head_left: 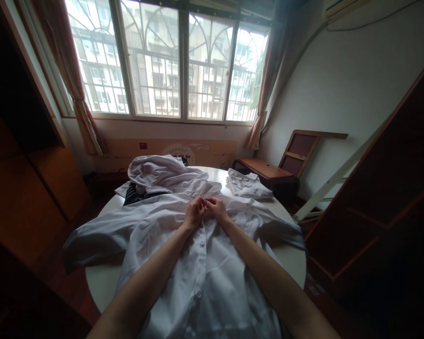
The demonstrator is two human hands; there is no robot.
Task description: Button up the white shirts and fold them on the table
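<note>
Shirt: a white button-front shirt (198, 263) lies spread face up across the round white surface (102, 282), collar end away from the person, one sleeve hanging off the near left edge.
Left hand: the left hand (194, 213) rests on the upper placket just below the collar, fingers curled and pinching the cloth at the front opening.
Right hand: the right hand (216, 207) touches the left one, fingertips pressed together on the same spot; whether a button sits between them is too small to tell.
Risk: the pinch looks fine and close, so I judge a button could slip from the fingertips, or the two front edges could be joined out of line, because the cloth around them is creased.
Risk, sleeve: the hanging sleeve might drag the shirt toward the left edge if the cloth is tugged.
Nearby on surface: a heap of white garments (162, 174) over something dark and striped beyond the hands, and a folded white shirt (249, 186) at the far right.
Room: a large barred window (162, 61) with tied curtains, a wooden chair (268, 169) beside the white wall, dark wooden furniture on both sides.
</note>
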